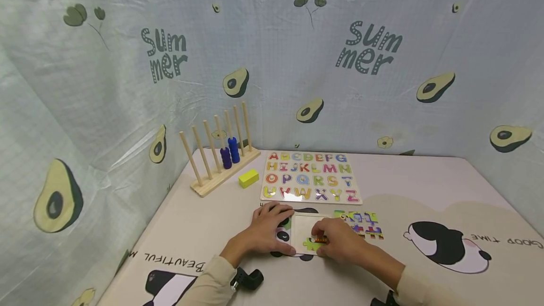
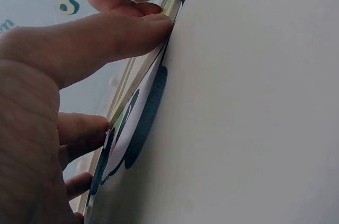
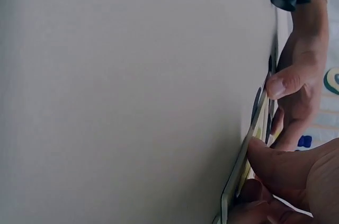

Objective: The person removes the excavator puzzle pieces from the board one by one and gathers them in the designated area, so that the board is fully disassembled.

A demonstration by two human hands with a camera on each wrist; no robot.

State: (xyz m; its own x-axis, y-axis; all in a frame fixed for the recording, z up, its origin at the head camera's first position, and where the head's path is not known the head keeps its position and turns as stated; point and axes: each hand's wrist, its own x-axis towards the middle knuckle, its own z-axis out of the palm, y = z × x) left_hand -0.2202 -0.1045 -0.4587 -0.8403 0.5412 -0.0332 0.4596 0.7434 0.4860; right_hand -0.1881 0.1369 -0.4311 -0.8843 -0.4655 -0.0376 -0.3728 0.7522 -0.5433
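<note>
A shallow wooden puzzle tray [image 1: 303, 223] lies on the table in front of the person. My left hand [image 1: 269, 233] grips its left side, the thumb along the near edge and the fingers spread toward the far edge. Over the tray's lower right, my right hand [image 1: 340, 240] pinches a colourful puzzle piece [image 1: 319, 239], partly hidden by the fingers. Beside it, a light green jigsaw piece [image 1: 311, 245] lies in the tray's near part. In the right wrist view the right thumb [image 3: 267, 158] is right at the tray's rim. Several loose puzzle pieces [image 1: 365, 223] lie just right of the tray.
Behind the tray lies an alphabet board [image 1: 310, 195] with coloured letters. To its left stand a wooden peg rack [image 1: 212, 182] with blue beads and a yellow block [image 1: 248, 178]. A printed cloth [image 1: 272, 51] hangs behind the table and along its left side.
</note>
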